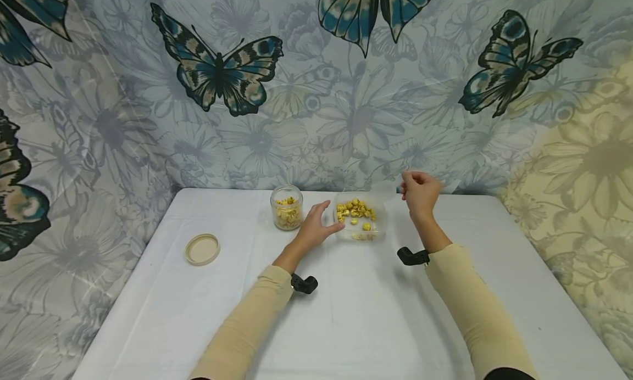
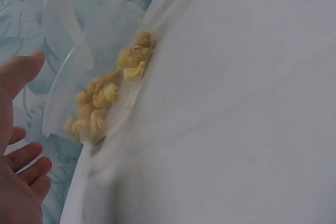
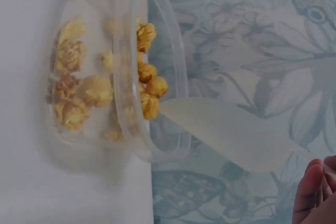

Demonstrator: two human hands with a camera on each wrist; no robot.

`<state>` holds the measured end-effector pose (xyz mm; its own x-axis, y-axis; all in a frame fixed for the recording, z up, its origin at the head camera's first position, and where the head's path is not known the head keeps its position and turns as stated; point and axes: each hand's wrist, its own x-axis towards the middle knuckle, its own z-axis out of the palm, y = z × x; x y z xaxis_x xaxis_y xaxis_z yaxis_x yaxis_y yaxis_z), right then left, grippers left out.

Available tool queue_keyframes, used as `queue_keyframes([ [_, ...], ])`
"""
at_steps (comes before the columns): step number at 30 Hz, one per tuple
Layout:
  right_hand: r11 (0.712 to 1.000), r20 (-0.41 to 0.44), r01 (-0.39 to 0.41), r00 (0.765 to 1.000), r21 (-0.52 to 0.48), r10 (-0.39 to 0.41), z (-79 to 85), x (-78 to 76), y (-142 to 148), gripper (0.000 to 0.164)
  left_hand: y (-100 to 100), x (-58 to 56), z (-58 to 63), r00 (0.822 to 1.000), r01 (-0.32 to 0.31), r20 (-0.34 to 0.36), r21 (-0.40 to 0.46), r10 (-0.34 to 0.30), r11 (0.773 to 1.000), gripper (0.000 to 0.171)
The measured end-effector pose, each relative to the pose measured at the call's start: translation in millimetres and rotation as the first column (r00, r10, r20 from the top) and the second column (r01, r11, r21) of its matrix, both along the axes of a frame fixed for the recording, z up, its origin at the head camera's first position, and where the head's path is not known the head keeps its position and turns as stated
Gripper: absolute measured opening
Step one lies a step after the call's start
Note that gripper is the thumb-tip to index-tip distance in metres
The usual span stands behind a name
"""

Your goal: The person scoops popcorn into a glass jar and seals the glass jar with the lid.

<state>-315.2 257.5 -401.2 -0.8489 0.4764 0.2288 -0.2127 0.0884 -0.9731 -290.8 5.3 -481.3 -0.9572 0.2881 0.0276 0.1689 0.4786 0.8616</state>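
Note:
My right hand [image 1: 421, 192] pinches the thin end of a translucent plastic scoop [image 3: 231, 135]; its broad blade reaches over the rim of a clear plastic container [image 3: 181, 56]. Caramel popcorn [image 1: 356, 208] lies in that container, mostly toward its far side in the head view. Between the container and a glass jar [image 1: 287, 224] is my left hand [image 1: 314, 226], thumb and fingers spread apart, the thumb tip right at the container's near left edge. In the left wrist view the left hand's fingers [image 2: 26, 166] hold nothing. The jar stands upright without a lid, partly filled with popcorn.
A round lid [image 1: 202, 250] with a pale rim lies left of the jar on the white-covered table [image 1: 341, 314]. Right behind the table's far edge hangs a cloth backdrop [image 1: 316, 111] with butterflies and flowers. Each wrist wears a small black camera.

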Motion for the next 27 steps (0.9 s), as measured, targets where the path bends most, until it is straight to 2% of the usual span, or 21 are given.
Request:
queue_keyframes([
  [3,0.987,-0.037,0.024,0.999,0.162,-0.018,-4.4,-0.2,-4,0.019,4,-0.9,-3.2,1.0,0.006,0.014,-0.002,-0.006,1.0,0.079],
  [5,0.958,-0.063,0.048,0.998,0.281,-0.032,-7.4,0.6,-7,0.022,6,-1.4,-4.8,1.0,0.009,0.018,-0.001,-0.009,1.0,0.08],
  [7,0.913,-0.1,0.08,0.994,0.4,-0.043,-10.2,1.7,-12,0.022,7,-1.6,-6.1,1.0,0.009,0.021,-0.004,-0.009,1.0,0.08],
  [9,0.854,-0.15,0.119,0.987,0.506,-0.049,-13.0,2.6,-16,0.021,8,-1.9,-7.3,1.0,0.009,0.027,-0.006,-0.009,1.0,0.08],
  [12,0.775,-0.232,0.174,0.972,0.608,-0.036,-16.5,3.0,-24,0.019,10,-2.3,-8.9,0.999,0.008,0.032,-0.016,-0.007,1.0,0.081],
  [14,0.734,-0.27,0.197,0.963,0.65,-0.02,-18.9,2.4,-28,0.018,10,-2.7,-9.8,0.999,0.007,0.035,-0.024,-0.006,1.0,0.081],
  [16,0.71,-0.282,0.196,0.96,0.677,0.003,-20.8,1.5,-31,0.018,11,-2.8,-10.3,0.999,0.007,0.034,-0.034,-0.005,0.999,0.081],
  [19,0.696,-0.255,0.173,0.967,0.697,0.015,-23.3,-1.0,-34,0.019,12,-2.5,-10.7,0.999,0.016,0.034,-0.046,-0.015,0.999,0.082],
  [21,0.706,-0.228,0.163,0.974,0.689,-0.003,-24.8,-3.0,-34,0.019,12,-2.3,-11.0,0.999,0.031,0.032,-0.054,-0.029,0.998,0.082],
  [24,0.746,-0.181,0.151,0.983,0.648,-0.042,-26.0,-5.8,-33,0.018,12,-2.3,-11.2,0.999,0.05,0.024,-0.065,-0.049,0.997,0.082],
  [27,0.802,-0.142,0.114,0.989,0.587,-0.038,-25.2,-7.4,-31,0.019,12,-3.2,-11.2,0.999,0.052,0.01,-0.076,-0.052,0.996,0.082],
])
